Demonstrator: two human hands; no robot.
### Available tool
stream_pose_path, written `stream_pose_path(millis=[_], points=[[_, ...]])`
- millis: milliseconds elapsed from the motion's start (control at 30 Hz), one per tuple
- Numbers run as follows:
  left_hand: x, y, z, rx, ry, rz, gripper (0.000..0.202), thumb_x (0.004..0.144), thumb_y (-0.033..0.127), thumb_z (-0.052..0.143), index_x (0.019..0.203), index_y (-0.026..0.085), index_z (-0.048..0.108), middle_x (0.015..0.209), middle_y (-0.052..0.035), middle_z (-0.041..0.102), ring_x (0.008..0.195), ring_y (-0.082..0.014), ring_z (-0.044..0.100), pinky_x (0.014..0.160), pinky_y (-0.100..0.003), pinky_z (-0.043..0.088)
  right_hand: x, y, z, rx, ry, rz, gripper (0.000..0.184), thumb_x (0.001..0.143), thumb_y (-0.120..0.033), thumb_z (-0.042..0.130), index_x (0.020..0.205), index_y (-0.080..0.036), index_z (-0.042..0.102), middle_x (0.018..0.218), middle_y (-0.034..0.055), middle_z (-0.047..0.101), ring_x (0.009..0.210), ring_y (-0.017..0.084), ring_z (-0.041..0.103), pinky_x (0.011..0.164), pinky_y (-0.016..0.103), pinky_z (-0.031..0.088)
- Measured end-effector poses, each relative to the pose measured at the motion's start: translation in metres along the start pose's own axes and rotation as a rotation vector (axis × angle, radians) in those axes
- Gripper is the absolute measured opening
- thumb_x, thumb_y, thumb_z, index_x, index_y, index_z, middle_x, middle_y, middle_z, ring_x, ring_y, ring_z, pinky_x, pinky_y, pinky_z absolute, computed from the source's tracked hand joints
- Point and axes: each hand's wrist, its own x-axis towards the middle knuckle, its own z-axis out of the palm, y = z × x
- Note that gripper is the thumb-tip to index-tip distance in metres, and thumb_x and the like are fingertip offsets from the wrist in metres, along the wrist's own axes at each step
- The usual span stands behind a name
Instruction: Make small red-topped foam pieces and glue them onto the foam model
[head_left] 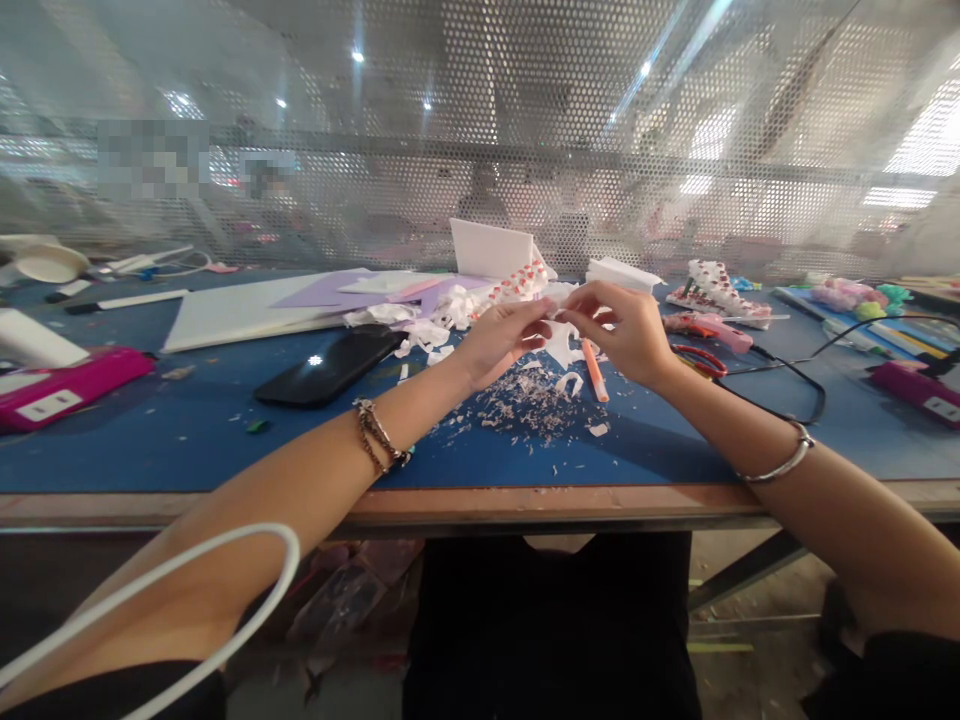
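My left hand [504, 338] and my right hand [621, 325] meet above the table, fingertips nearly touching. Both are closed in a pinch on a small white piece [556, 308], thin and paper-like, mostly hidden by the fingers. Beneath them lies a heap of fine whitish shreds [536, 400]. Crumpled white paper scraps [454, 308] spread out beside and behind my left hand. Under my right hand rests an orange cutter-like tool [595, 370]. Just past the fingers is a white piece with red spots [521, 285].
A black phone [330, 368] with its light on lies left, before white and lilac sheets [255, 308]. Magenta power strips [75, 388] sit at both sides. A pink glue gun [712, 330] with a black cord and red-handled scissors [697, 360] are right. Perforated metal panel [525, 120] stands behind.
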Motion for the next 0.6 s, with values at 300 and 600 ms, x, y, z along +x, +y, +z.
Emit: stream_pose_path(millis=[300, 600], points=[[-0.0049, -0.0006, 0.0052, 0.219, -0.067, 0.162, 0.027, 0.071, 0.041, 0.062, 0.063, 0.016, 0.061, 0.061, 0.0021, 0.051, 0.059, -0.0063, 0.044, 0.062, -0.021, 0.038, -0.0002, 0.0033, 0.0030, 0.069, 0.021, 0.087, 0.013, 0.076, -0.028, 0.054, 0.074, -0.017, 0.047, 0.065, -0.0015, 0.053, 0.060, 0.007, 0.052, 0.053, 0.020, 0.045], [-0.0062, -0.0006, 0.0094, 0.391, 0.088, 0.239, 0.030, 0.074, 0.044, 0.057, 0.068, 0.016, 0.064, 0.065, -0.0014, 0.060, 0.057, -0.0072, 0.046, 0.059, -0.021, 0.038, 0.0001, 0.0026, 0.0024, 0.058, -0.021, 0.057, 0.010, 0.080, -0.027, 0.051, 0.080, -0.018, 0.047, 0.065, -0.0024, 0.053, 0.059, 0.006, 0.051, 0.055, 0.019, 0.044]])
